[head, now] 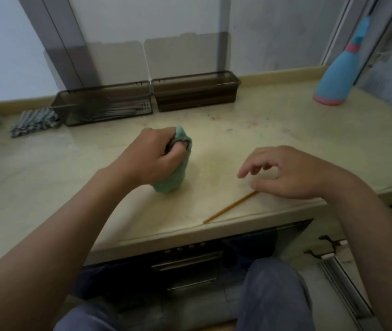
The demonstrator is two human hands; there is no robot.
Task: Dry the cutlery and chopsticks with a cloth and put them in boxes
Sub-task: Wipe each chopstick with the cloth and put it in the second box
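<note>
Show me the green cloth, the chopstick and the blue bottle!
cloth [174, 179]: head view, on its lower part.
chopstick [230, 207]: head view, on the middle of the stick.
bottle [339, 77]: head view, on its blue body.

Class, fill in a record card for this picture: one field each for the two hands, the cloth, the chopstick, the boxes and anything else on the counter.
left hand: grips the green cloth
green cloth: bunched, standing on the counter
right hand: fingers loosely curled above the far end of the chopstick, holding nothing
chopstick: single, lying diagonally near the counter's front edge
left box: open, metal cutlery inside
right box: open, contents too dim to tell
other: striped cloth left of the boxes; blue and pink bottle at far right
</note>
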